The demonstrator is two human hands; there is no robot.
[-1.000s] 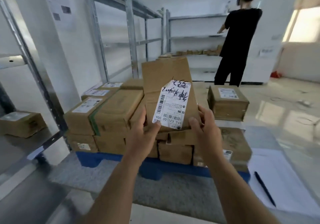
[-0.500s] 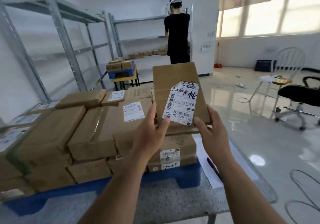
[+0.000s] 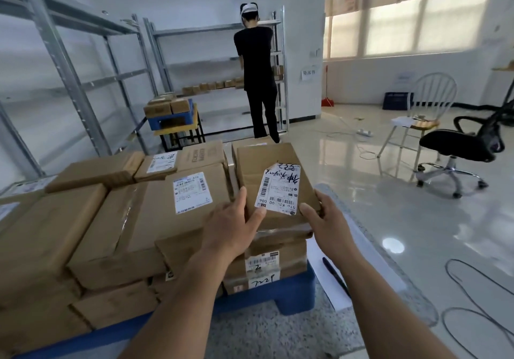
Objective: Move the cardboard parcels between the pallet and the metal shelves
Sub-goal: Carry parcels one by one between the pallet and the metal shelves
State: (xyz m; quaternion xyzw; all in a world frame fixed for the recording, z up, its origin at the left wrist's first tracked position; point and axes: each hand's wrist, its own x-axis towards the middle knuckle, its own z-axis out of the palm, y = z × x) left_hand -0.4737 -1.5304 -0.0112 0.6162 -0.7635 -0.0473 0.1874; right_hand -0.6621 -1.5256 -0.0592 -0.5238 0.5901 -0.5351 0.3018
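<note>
Between both hands, the left hand (image 3: 232, 223) and right hand (image 3: 324, 219) clasp a flat parcel (image 3: 274, 189) by its near corners atop the stack on the pallet (image 3: 294, 294) (looks light, stiff, easily gripped by the edges).

My left hand (image 3: 232, 226) and right hand (image 3: 324, 223) are bare, no gloves or rings; both forearms, entering from six o'clock, show no sleeves or watch.
</note>
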